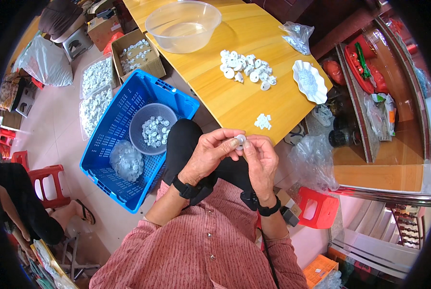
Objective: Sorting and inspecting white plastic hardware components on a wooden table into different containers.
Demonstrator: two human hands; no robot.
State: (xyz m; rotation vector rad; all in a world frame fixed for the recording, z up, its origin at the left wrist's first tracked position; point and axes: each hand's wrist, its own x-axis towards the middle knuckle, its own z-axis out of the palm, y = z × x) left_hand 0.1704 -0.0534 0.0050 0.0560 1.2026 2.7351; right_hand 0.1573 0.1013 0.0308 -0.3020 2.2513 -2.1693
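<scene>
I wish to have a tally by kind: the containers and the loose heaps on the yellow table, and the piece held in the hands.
Round clear basin: 1
White wavy-edged dish: 1
Clear plastic bag: 1
Loose heaps of white pieces, larger heap and smaller heap: 2
White piece held between left hand and right hand: 1
Total: 6

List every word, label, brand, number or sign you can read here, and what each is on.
No text is readable.
Green-and-white package, right side: any print is too small and blurred.
Orange box, lower right: pale markings, too small to read.
White part in left hand and right hand: no lettering discernible.
</scene>
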